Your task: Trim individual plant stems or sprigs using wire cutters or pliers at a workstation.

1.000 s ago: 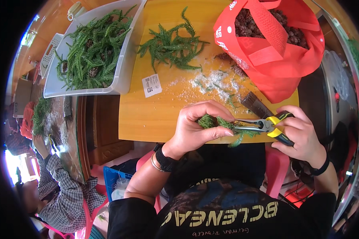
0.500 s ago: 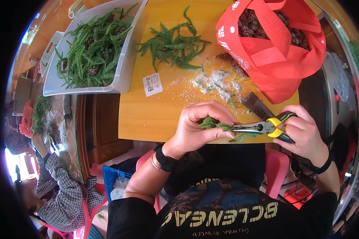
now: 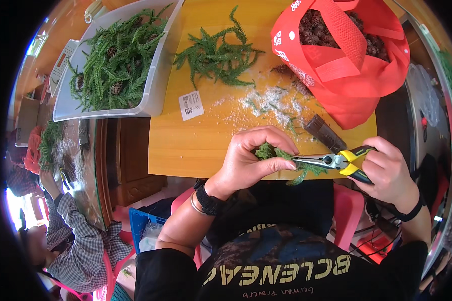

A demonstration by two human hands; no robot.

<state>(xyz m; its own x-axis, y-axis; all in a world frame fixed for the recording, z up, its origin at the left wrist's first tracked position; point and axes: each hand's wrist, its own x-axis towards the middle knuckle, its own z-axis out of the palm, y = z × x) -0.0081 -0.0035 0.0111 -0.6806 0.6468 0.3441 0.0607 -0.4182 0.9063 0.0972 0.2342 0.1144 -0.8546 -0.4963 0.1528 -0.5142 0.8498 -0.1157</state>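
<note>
My left hand (image 3: 251, 158) grips a small green conifer sprig (image 3: 270, 151) at the near edge of the yellow wooden table (image 3: 196, 135). My right hand (image 3: 386, 168) holds yellow-and-black handled pliers (image 3: 331, 161) whose jaws point left and touch the sprig between my left fingers. Bits of green hang below the pliers. Both hands hover just over the table's front edge, above my lap.
A pile of green sprigs (image 3: 218, 50) lies mid-table, with white crumbs (image 3: 266, 103) and a dark brown block (image 3: 324, 133) nearby. A white tray (image 3: 158, 75) of sprigs and cones stands left. A red bag (image 3: 356, 75) of cones sits right. Another person (image 3: 70, 236) is at lower left.
The pliers' jaws have stayed at the sprig; my left fingers have shifted slightly around it. Nothing else has moved.
</note>
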